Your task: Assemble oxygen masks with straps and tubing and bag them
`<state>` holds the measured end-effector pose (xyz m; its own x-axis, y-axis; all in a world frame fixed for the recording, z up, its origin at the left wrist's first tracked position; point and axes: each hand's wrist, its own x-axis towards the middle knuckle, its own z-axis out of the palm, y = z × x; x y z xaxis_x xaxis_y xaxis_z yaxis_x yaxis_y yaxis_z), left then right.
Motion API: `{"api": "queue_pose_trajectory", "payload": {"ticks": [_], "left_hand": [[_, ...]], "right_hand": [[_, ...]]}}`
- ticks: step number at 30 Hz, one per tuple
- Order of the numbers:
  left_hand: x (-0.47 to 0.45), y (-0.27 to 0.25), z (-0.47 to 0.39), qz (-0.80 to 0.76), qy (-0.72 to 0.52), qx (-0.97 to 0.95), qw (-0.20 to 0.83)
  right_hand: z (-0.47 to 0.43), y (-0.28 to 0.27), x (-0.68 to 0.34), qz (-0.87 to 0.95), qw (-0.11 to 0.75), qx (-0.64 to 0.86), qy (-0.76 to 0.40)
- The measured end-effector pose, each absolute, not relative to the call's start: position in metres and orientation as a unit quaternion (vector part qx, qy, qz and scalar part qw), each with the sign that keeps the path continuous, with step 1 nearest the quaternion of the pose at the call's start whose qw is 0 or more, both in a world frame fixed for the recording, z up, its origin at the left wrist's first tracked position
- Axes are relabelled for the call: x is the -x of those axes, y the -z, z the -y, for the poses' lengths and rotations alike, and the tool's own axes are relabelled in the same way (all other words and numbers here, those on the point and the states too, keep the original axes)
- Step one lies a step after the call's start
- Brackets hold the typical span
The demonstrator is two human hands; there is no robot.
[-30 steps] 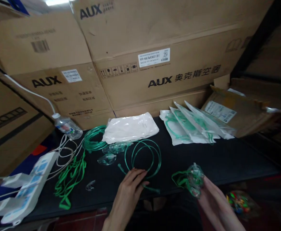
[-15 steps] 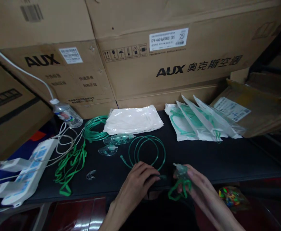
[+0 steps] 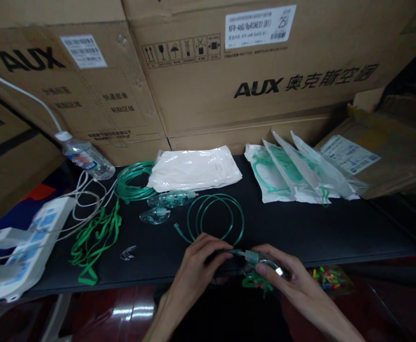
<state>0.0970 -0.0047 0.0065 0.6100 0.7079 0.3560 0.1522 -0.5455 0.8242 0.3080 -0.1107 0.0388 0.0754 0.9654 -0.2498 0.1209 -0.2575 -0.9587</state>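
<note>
Between its thumb and fingers my left hand pinches one end of a green tube. The coiled green tubing runs from there onto the dark table, its other end lying loose. My right hand grips a clear green oxygen mask, with a green strap hanging below it. The tube end and the mask's connector meet or nearly meet between my hands; I cannot tell whether they are joined. Several clear masks lie left of the coil.
White packets lie at the back, with pouches of green tubing to the right. Green tubing, green straps, small metal strips, a plastic bottle and a power strip are at left. Cardboard boxes stand behind.
My right hand has brought the mask leftward and turned it, so its connector now faces the tube end in my left hand. The camera view has shifted slightly.
</note>
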Motion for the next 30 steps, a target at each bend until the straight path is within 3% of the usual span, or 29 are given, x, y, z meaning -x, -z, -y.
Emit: {"api": "queue_pose_trajectory", "payload": {"ticks": [7, 14, 18, 25, 30], "left_hand": [[-0.096, -0.004, 0.004, -0.223, -0.325, -0.858, 0.329], [-0.094, -0.005, 0.004, -0.201, -0.317, -0.883, 0.282], [-0.091, -0.008, 0.001, -0.178, -0.311, -0.893, 0.273], [-0.089, -0.011, -0.004, -0.141, -0.26, -0.923, 0.246], [-0.088, -0.015, -0.007, -0.116, -0.228, -0.935, 0.246]], "right_hand": [[0.109, -0.041, -0.312, 0.463, 0.357, 0.587, -0.561], [0.121, -0.017, -0.304, 0.247, 0.408, 0.678, -0.56], [0.123, -0.019, -0.296, 0.225, 0.408, 0.697, -0.545], [0.111, -0.04, -0.29, 0.432, 0.344, 0.648, -0.524], [0.112, -0.04, -0.288, 0.543, 0.316, 0.656, -0.418]]}}
